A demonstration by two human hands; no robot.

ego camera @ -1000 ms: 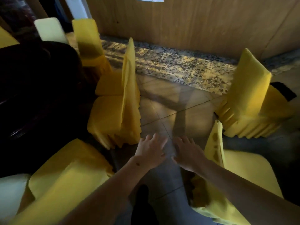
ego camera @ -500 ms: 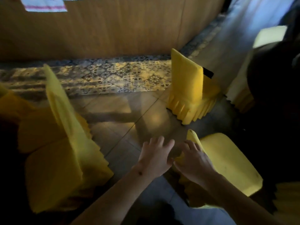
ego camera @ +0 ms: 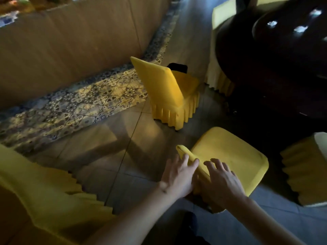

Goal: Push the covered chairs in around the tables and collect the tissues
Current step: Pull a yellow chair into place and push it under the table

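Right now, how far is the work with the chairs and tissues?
Nothing looks finished. In hand: both hands, left and right, rest on the back of the near chair, whose seat faces the dark table. Left: the far chair stands away from it. No tissues are visible.

The chair (ego camera: 228,156) by the hands has a bright yellow cover. The chair (ego camera: 169,92) behind it is yellow too, with a frilly skirt. The table (ego camera: 276,55) is dark brown. The wall (ego camera: 70,46) is light brown wood. The floor strip (ego camera: 74,105) has blue and cream flower tiles.
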